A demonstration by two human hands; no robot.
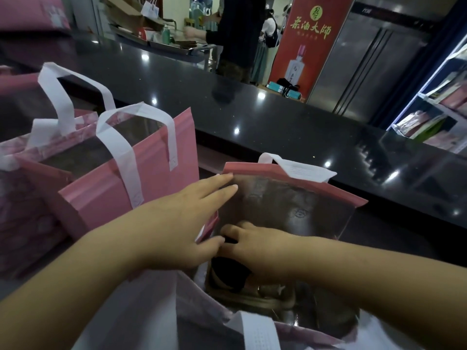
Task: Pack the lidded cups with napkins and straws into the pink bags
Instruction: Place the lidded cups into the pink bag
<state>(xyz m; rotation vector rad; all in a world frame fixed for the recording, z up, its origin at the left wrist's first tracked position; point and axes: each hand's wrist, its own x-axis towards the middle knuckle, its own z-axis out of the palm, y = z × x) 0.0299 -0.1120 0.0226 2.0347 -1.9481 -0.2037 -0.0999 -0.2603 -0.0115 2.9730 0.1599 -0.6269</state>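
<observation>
Pink bag [252,170] stands mouth-up right under my hands, dark-lidded cup [228,272] down inside it. Left hand [177,223] is flat, fingers straight, pushing the left wall open. The right hand [257,251] is the nearer one, curled inside just above the cup, and I can't tell if it's actually gripping.

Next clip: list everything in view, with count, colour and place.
pink bags: three, pink with white handles; one open under the hands, two to its left.
dark object: one, black, inside the open bag; possibly a cup lid.
counter: one, glossy black, behind the bags.
banner: one, red, background.
person: one, dark clothes, beyond the counter.
left hand: one, fingers straight against the open bag's side.
right hand: one, inside the open bag; grasp unclear.
</observation>
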